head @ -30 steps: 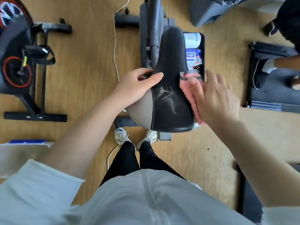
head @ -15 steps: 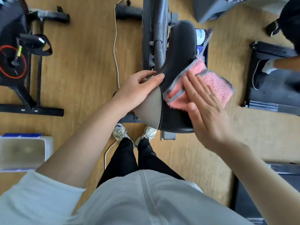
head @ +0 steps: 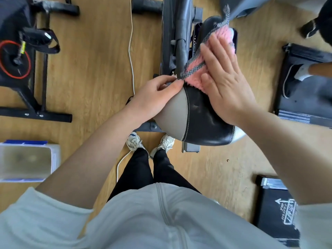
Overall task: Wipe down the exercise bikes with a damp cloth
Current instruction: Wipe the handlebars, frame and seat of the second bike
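A black and grey bike saddle (head: 201,117) fills the middle of the head view, on a dark grey exercise bike frame (head: 179,38). My left hand (head: 154,97) grips the saddle's grey left side, thumb on top. My right hand (head: 226,81) lies flat with fingers spread, pressing a pink cloth with a grey striped border (head: 199,69) onto the saddle's narrow front part. The cloth's far end (head: 224,33) drapes over the saddle nose, which it hides.
A second exercise bike with a red-ringed wheel (head: 16,58) stands at the left. A white cable (head: 132,56) runs along the wooden floor. A clear plastic bin (head: 27,160) sits lower left. Another person's foot (head: 303,71) rests on a treadmill (head: 309,103) at right.
My right hand and the cloth slid from the saddle's right edge across its top and forward toward the nose. My left hand kept its hold on the left side.
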